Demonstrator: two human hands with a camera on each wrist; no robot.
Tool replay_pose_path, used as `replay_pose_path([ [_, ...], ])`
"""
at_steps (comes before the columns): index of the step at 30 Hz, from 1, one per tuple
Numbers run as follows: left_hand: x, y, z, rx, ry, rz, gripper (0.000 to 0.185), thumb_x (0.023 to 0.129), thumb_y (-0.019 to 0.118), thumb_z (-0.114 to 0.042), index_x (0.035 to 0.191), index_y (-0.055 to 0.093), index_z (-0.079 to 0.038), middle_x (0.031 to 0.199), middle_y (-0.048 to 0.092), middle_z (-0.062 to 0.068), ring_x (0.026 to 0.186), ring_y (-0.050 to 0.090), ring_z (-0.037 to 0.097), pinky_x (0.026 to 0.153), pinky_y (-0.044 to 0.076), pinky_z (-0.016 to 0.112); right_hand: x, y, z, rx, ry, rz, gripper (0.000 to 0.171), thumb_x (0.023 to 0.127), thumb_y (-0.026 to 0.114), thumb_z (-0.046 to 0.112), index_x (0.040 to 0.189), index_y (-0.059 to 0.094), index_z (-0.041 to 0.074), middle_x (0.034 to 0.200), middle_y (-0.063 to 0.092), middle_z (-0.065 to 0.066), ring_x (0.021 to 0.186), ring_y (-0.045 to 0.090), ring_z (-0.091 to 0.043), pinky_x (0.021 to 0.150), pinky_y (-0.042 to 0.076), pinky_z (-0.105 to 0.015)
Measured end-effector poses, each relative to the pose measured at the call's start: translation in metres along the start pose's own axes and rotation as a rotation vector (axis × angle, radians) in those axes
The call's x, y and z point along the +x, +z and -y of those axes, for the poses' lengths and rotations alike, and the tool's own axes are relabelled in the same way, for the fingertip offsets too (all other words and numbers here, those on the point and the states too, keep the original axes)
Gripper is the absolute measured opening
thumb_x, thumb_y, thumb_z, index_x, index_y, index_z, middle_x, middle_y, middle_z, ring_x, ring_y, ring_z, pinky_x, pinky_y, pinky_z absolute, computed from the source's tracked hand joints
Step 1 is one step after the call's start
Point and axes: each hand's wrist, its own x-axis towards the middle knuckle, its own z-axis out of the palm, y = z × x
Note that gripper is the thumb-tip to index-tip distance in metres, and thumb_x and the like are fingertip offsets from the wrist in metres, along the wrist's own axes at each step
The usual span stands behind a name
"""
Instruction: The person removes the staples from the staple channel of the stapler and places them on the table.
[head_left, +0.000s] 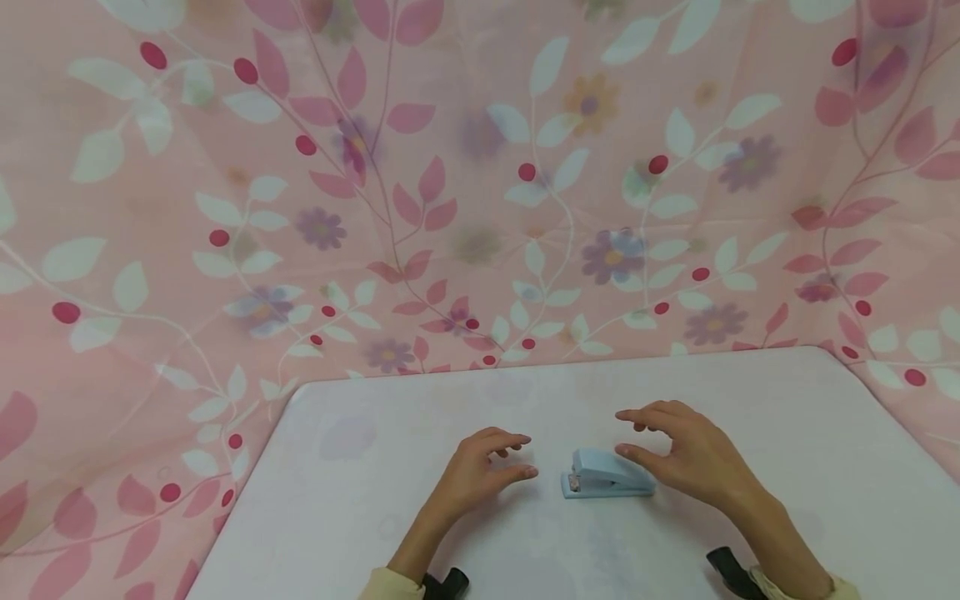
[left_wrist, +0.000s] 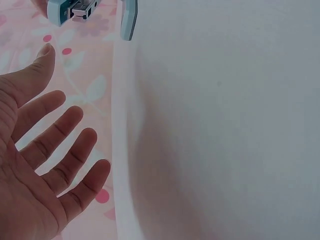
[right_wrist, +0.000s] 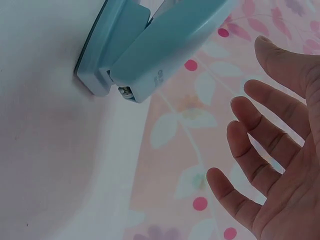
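A light blue stapler point(head_left: 611, 473) stands on the white table between the two hands, its metal front facing left. Left of it, the left hand point(head_left: 483, 468) hovers with fingers loosely bent and nothing in its grasp. In the left wrist view the stapler point(left_wrist: 129, 19) shows at the top edge, beyond the thumb. The right hand point(head_left: 686, 450) is above and right of the stapler, its thumb overlapping the rear end in the head view. Fingers spread and holding nothing, the right hand point(right_wrist: 285, 145) appears beside the stapler's hinge end point(right_wrist: 125, 82) in the right wrist view.
The white table point(head_left: 360, 467) has rounded far corners. Behind it hangs a pink cloth point(head_left: 450, 208) printed with leaves, flowers and red dots. Black straps or mounts point(head_left: 448, 583) sit at both wrists, by pale yellow sleeves point(head_left: 392, 585).
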Motion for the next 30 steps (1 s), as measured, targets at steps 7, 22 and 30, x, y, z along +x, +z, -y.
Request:
replay_pose_path([
  [7,0.006,0.007,-0.004,-0.067,-0.019,0.01,0.047,0.082,0.078,-0.045,0.119,0.072,-0.017,0.109,0.07,-0.001,0.096,0.062,0.023,0.079,0.052,0.042,0.002,0.003,0.004,0.026,-0.006,0.026,0.042,0.08,0.08,0.045,0.118,0.072,0.029,0.093,0.06,0.019,0.089,0.056,-0.011,0.07,0.05,-0.035],
  [22,0.011,0.026,-0.016,-0.182,-0.036,0.046,0.039,0.082,0.082,-0.035,0.113,0.075,-0.012,0.103,0.071,0.001,0.09,0.065,0.021,0.078,0.052,0.03,0.003,0.011,0.009,0.073,-0.068,0.033,0.036,0.08,0.081,0.045,0.112,0.073,0.03,0.091,0.056,0.024,0.084,0.055,-0.006,0.068,0.048,-0.028],
  [30,0.012,0.034,-0.022,-0.252,-0.025,0.055,0.033,0.082,0.082,-0.026,0.11,0.076,-0.011,0.099,0.072,0.003,0.085,0.064,0.012,0.075,0.053,0.027,0.005,0.016,0.01,0.081,-0.112,0.023,0.036,0.079,0.082,0.043,0.111,0.073,0.029,0.092,0.057,0.023,0.083,0.057,-0.009,0.066,0.048,-0.027],
])
